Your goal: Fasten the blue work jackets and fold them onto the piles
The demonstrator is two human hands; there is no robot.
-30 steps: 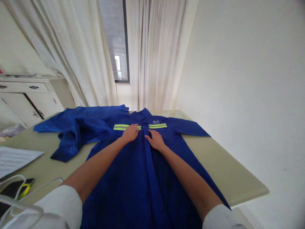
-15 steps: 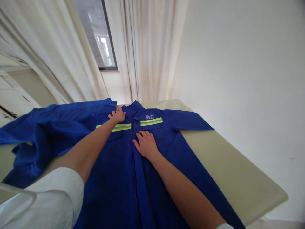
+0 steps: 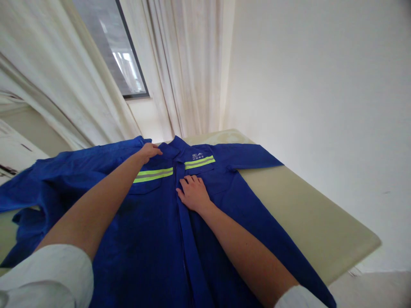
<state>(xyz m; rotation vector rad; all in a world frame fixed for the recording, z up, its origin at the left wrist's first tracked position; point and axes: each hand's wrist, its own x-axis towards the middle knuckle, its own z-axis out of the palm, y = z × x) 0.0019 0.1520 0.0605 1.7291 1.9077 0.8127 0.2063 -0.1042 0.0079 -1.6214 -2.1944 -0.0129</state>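
Note:
A blue work jacket (image 3: 154,231) lies spread front up, its collar at the far end and its front placket running toward me. Yellow-green reflective stripes cross the chest, and a small white logo sits above the right-hand one. At the far left shoulder, beside the collar, is my left hand (image 3: 150,151); its thumb side points right, the fingers look stretched out, and some are hidden. My right hand (image 3: 194,193) rests flat and open on the placket and chest, just below the right-hand stripe, with fingers slightly spread.
The jacket lies on a pale yellow-green tabletop (image 3: 308,214), whose right corner juts toward the wall (image 3: 305,85). More rumpled blue cloth (image 3: 28,222) lies at the left. Cream curtains (image 3: 195,64) and a dark-framed window (image 3: 112,47) stand behind the far edge.
My left hand has slid a little left and away from the collar along the shoulder, turning thumb side up. My right hand stays on the placket. The view has shifted slightly.

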